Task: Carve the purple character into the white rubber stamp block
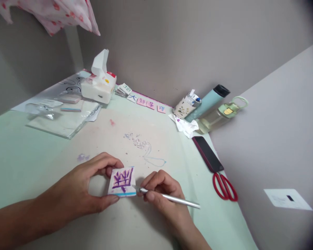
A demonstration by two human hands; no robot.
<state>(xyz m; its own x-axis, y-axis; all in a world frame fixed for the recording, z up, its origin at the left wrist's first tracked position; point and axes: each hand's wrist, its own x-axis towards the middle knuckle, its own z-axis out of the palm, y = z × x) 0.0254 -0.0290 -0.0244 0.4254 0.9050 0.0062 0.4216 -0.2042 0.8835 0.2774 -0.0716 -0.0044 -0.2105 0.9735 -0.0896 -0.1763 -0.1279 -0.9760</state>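
A small white square block with a purple character and a blue lower edge is held by my left hand, thumb at its lower left corner and fingers at its upper left. My right hand is closed around a silver craft knife, pen-like. The blade points left and meets the block's right side near the purple lines. Beyond the hands, thin shavings and a curled pale blue strip lie on the work surface.
Tissue pack and plastic-wrapped sheets lie at the back left. Small character tiles line the back edge. A pen cup, teal bottle, clear bottle, phone and red-handled scissors stand or lie along the right.
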